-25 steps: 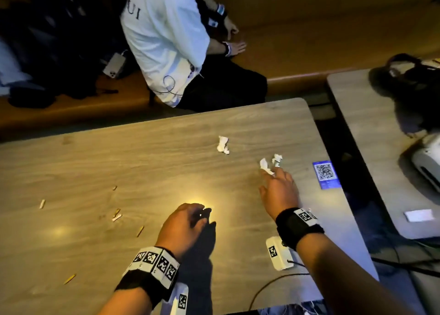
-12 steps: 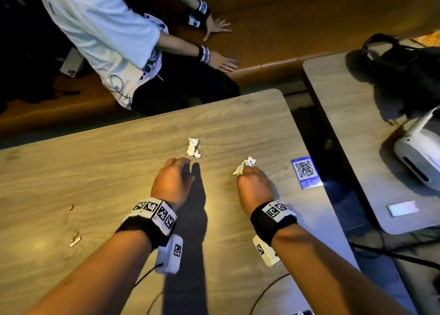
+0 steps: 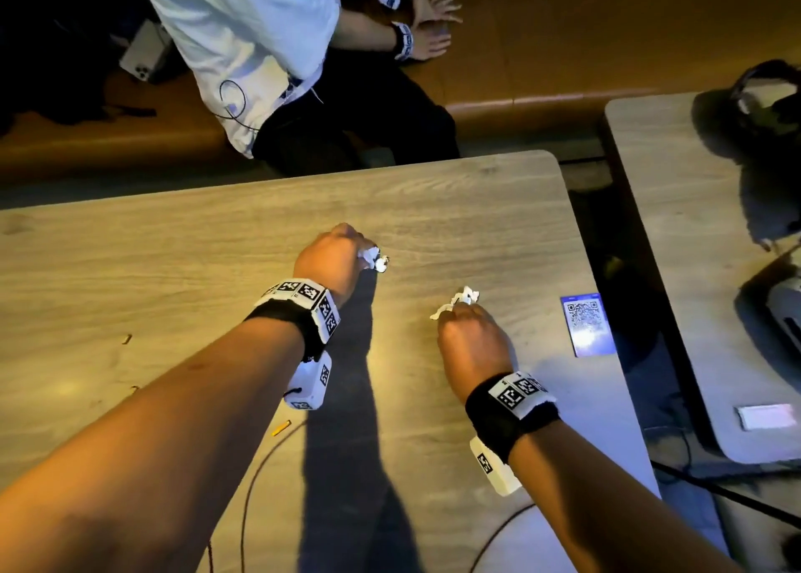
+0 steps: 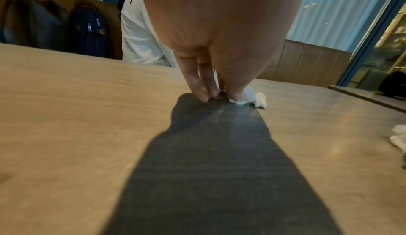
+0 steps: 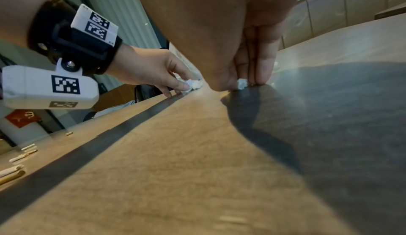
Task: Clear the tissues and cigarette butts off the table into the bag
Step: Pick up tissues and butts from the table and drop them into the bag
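On the wooden table [image 3: 455,208] my left hand [image 3: 336,256] pinches a crumpled white tissue [image 3: 373,259] against the surface; the left wrist view shows that tissue [image 4: 252,97] sticking out beside the thumb, with the fingertips on the table. My right hand [image 3: 470,338] pinches a second white tissue [image 3: 459,300] further right; in the right wrist view this tissue [image 5: 241,84] sits between thumb and fingers. Cigarette butts lie to the left: one butt [image 3: 281,428] under my left forearm, another butt [image 3: 126,338] further left, and several butts [image 5: 19,157] in the right wrist view. No bag shows.
A blue QR card [image 3: 587,323] lies near the table's right edge. A person in a white shirt [image 3: 242,39] sits on the bench behind the table. A second table [image 3: 676,234] at right holds a white device [image 3: 780,308], a white card [image 3: 765,416] and a dark bag [image 3: 767,100]. Cables [image 3: 255,486] trail over the near edge.
My left hand moved forward and right across the table and closed on the far tissue. My right hand closed on the two tissue scraps and stays there. The view shifted forward.
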Tool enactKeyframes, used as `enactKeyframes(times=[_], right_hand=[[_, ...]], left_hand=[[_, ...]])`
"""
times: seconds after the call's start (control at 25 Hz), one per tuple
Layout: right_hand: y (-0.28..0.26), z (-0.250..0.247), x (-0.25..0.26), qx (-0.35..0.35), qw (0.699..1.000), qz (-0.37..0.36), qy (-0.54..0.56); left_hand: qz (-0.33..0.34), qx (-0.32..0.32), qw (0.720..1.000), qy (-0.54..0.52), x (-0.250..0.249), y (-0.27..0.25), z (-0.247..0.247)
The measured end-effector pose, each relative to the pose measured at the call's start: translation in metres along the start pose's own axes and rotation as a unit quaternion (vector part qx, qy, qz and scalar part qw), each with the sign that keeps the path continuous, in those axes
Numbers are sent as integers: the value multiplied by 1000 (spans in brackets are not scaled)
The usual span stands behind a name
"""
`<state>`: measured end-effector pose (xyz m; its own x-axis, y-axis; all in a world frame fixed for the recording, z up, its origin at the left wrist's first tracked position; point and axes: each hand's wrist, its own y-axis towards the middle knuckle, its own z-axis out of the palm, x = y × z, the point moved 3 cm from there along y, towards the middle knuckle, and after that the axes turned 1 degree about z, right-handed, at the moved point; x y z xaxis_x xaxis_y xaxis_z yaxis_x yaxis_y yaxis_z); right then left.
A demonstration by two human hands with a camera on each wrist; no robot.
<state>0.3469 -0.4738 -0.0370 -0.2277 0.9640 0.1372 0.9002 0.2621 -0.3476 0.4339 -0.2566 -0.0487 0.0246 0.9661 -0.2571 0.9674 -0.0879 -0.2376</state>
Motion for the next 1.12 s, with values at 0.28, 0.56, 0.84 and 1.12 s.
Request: enactKeyframes(times=[0.28, 0.56, 0.84, 1.12], right_hand=[[3, 10, 3, -44, 998, -11, 54], [-13, 1, 25, -111, 961, 5, 255], [-18, -11, 111, -66, 950, -18, 304], [-51, -7, 280, 39, 947, -151, 281]], left_hand=[[-53, -6, 998, 23, 13, -59, 3], [-67, 0, 997, -31, 38, -139, 18], [-186, -81, 964, -172, 92, -216, -5], [-323, -150, 867, -349, 186, -356, -19]])
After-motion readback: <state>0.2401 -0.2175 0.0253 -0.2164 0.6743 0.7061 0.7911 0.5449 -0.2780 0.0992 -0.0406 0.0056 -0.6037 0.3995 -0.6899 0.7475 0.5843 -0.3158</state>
